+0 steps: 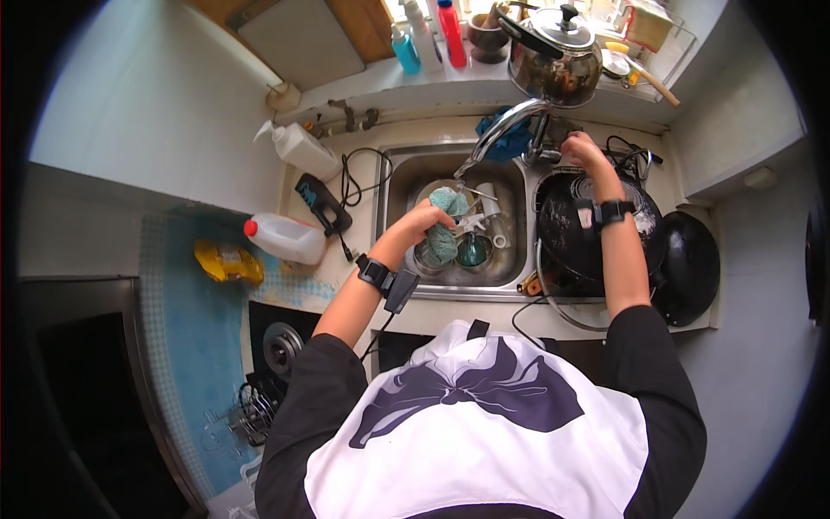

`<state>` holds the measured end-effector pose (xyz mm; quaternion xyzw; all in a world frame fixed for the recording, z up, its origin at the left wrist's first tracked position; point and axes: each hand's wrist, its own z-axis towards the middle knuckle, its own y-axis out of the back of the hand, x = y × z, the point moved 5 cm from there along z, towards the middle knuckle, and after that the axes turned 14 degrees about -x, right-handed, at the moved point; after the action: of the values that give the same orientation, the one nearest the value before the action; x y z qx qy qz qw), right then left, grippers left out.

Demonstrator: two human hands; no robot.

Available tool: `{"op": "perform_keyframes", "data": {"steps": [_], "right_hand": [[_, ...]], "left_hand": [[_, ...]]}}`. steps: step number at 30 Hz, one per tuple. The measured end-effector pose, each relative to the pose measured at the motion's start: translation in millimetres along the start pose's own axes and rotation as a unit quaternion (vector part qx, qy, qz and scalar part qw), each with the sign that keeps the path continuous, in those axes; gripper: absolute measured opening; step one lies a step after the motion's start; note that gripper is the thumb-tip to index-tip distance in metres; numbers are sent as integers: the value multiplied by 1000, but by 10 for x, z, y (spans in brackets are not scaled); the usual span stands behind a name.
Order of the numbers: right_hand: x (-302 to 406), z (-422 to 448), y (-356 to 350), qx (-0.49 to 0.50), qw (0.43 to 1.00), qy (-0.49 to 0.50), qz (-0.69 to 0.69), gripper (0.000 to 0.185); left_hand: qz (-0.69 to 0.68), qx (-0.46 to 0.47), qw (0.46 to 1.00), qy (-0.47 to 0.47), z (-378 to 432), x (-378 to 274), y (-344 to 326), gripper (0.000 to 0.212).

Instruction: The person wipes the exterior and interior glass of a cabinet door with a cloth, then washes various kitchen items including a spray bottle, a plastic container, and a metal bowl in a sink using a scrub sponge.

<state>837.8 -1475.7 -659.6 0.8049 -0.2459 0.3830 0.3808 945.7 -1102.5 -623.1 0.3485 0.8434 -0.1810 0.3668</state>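
Observation:
My left hand (421, 224) grips a green terry cloth (443, 243) over the left part of the stainless steel sink (512, 266). Under and beside the cloth lie a green spray bottle (474, 250) with a white trigger head, a white tube-like item (487, 198) and a bowl partly covered by the cloth. The chrome faucet (509, 126) arches over the basin, its spout just above the cloth. Behind the sink's right corner, my right hand (582, 150) is beside the faucet's base and lever (550, 156). Its fingers are curled, and their tips are too small to make out.
Black woks (564, 220) crowd the right counter under my right forearm. A blue cloth (509, 139) lies behind the faucet. On the sill stands a steel kettle (561, 65). To the left are a white pump bottle (305, 149), a black corded device (324, 204) and a red-capped jug (288, 239).

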Motion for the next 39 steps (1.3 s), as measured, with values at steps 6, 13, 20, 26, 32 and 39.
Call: {"op": "perform_keyframes", "data": {"steps": [6, 13, 20, 26, 32, 39], "right_hand": [[224, -2204, -1026, 211, 930, 302, -11, 87], [17, -2566, -1493, 57, 809, 561, -164, 75], [203, -2225, -1321, -2, 895, 437, -88, 42], [45, -2053, -1386, 169, 971, 148, 79, 41], [144, -2390, -1360, 361, 885, -59, 287, 67], [476, -2887, -1145, -7, 711, 655, -255, 80]], "left_hand": [[74, 13, 997, -21, 16, 238, -35, 47], [189, 32, 979, -71, -84, 215, -358, 50], [241, -141, 911, -303, 14, 310, -257, 108], [128, -108, 926, -338, -58, 300, -308, 89], [-70, 2, 988, -140, -65, 414, -169, 54], [-51, 106, 993, -25, -177, 277, -122, 44]]}}
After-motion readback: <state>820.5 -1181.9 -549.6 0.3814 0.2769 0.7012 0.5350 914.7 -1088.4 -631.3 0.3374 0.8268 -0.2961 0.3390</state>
